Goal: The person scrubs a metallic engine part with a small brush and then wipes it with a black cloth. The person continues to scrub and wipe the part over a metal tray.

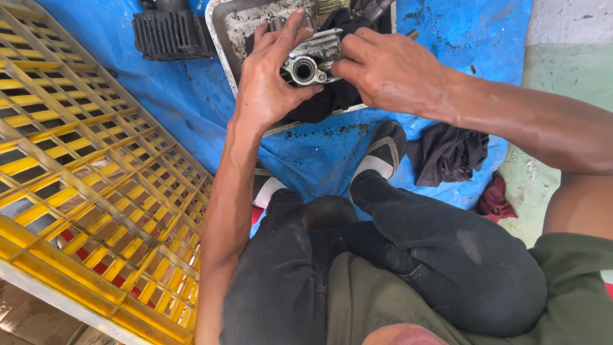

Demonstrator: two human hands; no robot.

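Near the top centre of the frame both hands close on a grey metal engine part point(311, 62) with a round port facing the camera. The left hand point(268, 80) cups it from the left and below, thumb curled under the port and fingers spread up over the part's far side. The right hand point(389, 70) comes in from the right, its fingertips point(341, 64) pressed against the part's right edge; whether they pinch something small there I cannot tell, since the fingers hide that spot. The part is held just above a shallow, grimy metal tray point(223, 32), with a black cloth point(332, 96) draped under it and spilling toward the tray's lower edge.

The tray sits on a blue tarp point(191, 102) spread over the floor and flecked with dark grit. At the upper left of the tarp lies a black finned block point(169, 35), just beside the tray. A yellow lattice crate point(83, 179) fills the left side of the frame. To the right of centre, a crumpled dark rag point(447, 153) rests on the tarp, with a red rag point(493, 198) just below it at the tarp's edge. The person's knees in dark trousers point(408, 249) and a black and white shoe point(384, 152) occupy the lower middle.
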